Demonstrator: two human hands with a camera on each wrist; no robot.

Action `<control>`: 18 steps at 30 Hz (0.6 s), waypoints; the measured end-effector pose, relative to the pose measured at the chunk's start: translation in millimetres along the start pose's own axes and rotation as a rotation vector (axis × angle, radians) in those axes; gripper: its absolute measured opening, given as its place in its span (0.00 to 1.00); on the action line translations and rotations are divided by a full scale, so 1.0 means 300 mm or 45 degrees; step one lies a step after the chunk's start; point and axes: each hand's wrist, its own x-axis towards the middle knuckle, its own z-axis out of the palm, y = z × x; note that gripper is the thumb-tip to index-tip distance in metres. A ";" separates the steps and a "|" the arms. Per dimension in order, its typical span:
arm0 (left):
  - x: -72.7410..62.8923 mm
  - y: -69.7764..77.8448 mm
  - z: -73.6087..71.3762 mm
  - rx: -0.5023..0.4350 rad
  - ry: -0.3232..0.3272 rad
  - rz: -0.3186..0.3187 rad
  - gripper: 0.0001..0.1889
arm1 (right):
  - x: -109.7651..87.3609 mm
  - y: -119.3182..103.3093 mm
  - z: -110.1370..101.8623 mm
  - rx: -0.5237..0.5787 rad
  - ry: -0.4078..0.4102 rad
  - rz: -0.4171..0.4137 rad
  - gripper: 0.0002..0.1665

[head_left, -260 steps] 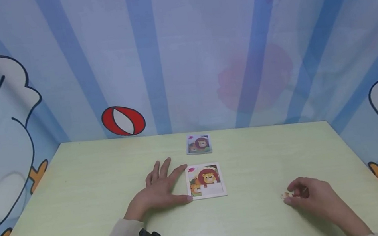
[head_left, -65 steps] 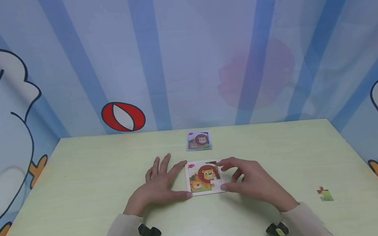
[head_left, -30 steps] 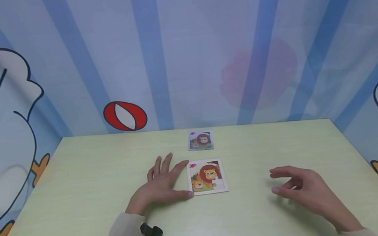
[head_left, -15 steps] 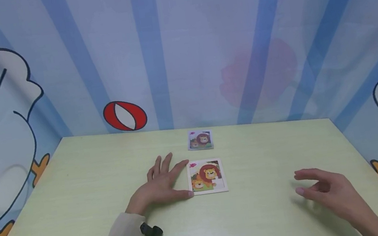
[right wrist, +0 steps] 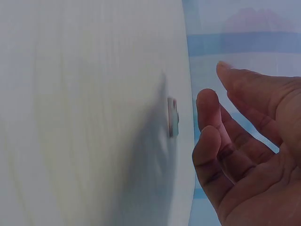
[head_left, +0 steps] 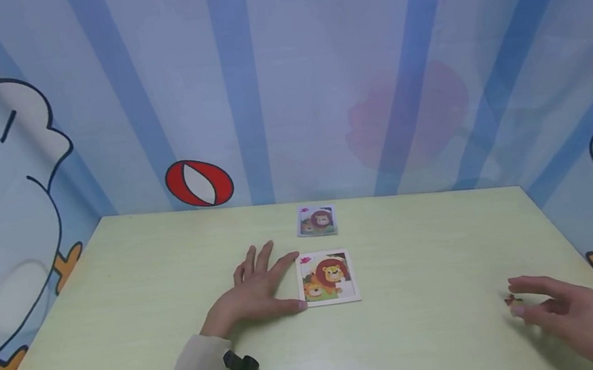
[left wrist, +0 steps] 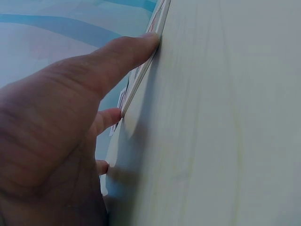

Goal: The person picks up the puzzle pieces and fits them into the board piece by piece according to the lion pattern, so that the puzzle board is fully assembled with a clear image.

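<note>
A white-framed lion jigsaw puzzle (head_left: 328,278) lies flat on the table, with a white gap at the lower right of its picture. My left hand (head_left: 255,298) is spread at its left side, thumb and index fingertip at the frame's left corners. In the left wrist view, the thumb (left wrist: 127,51) meets the frame's edge. Far to the right, my right hand (head_left: 573,310) hovers around a small puzzle piece (head_left: 512,301), thumb and index finger apart. The right wrist view shows that piece (right wrist: 173,117) on the table, clear of the fingers (right wrist: 209,143).
Behind the puzzle lies a smaller card (head_left: 317,220) with the same lion picture. The pale table (head_left: 186,251) ends at a blue striped backdrop (head_left: 305,82) with cartoon figures. A small black wrist camera (head_left: 241,366) sits at the left cuff.
A piece the right hand pinched at first now fills part of the puzzle's lower gap. That hand has since let go and moved right to the loose piece; the left hand stays put.
</note>
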 end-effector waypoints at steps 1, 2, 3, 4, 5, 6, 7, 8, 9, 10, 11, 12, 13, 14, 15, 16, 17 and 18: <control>0.000 0.001 0.000 0.002 -0.003 -0.003 0.54 | 0.001 0.010 -0.002 -0.012 0.005 0.008 0.50; 0.002 0.001 0.002 0.010 -0.007 -0.011 0.54 | 0.000 0.019 -0.004 -0.020 0.005 0.013 0.51; 0.001 0.002 0.001 0.018 -0.011 -0.022 0.54 | 0.001 0.027 -0.006 -0.020 0.002 0.022 0.51; 0.003 -0.001 0.003 0.030 -0.010 -0.028 0.54 | 0.002 0.034 -0.009 -0.013 -0.003 0.023 0.51; 0.006 -0.004 0.006 0.038 -0.008 -0.032 0.54 | 0.005 0.040 -0.011 -0.015 -0.005 0.022 0.51; 0.007 -0.006 0.008 0.041 -0.005 -0.034 0.54 | 0.008 0.045 -0.012 -0.015 -0.006 0.021 0.50; 0.008 -0.008 0.008 0.041 -0.005 -0.039 0.54 | 0.011 0.050 -0.012 -0.008 -0.011 0.024 0.50; 0.009 -0.010 0.009 0.038 -0.001 -0.037 0.54 | 0.015 0.053 -0.012 -0.007 -0.014 0.028 0.49; 0.010 -0.012 0.011 0.036 0.005 -0.028 0.54 | 0.020 0.056 -0.010 -0.008 -0.014 0.038 0.47; 0.010 -0.014 0.011 0.036 0.008 -0.023 0.54 | 0.025 0.058 -0.009 -0.007 -0.016 0.049 0.47; 0.009 -0.012 0.009 0.023 0.008 -0.017 0.54 | 0.030 0.061 -0.006 -0.010 -0.014 0.061 0.46; 0.006 -0.010 0.007 0.013 0.006 -0.011 0.55 | 0.034 0.064 -0.003 -0.017 -0.013 0.067 0.46; 0.006 -0.010 0.007 0.012 0.003 -0.008 0.55 | 0.038 0.065 0.000 -0.025 -0.011 0.075 0.47; 0.005 -0.009 0.005 0.002 0.004 -0.002 0.54 | 0.042 0.067 0.002 -0.037 -0.007 0.080 0.47; 0.005 -0.010 0.006 -0.003 0.006 0.005 0.55 | 0.045 0.069 0.004 -0.049 -0.003 0.086 0.47; 0.005 -0.009 0.005 -0.011 0.005 0.005 0.55 | 0.049 0.072 0.004 -0.062 -0.003 0.081 0.48; 0.004 -0.008 0.004 -0.013 0.004 0.010 0.55 | 0.052 0.074 0.004 -0.088 -0.002 0.067 0.48; 0.004 -0.008 0.004 -0.007 0.005 0.011 0.54 | 0.055 0.076 0.003 -0.113 -0.004 0.053 0.48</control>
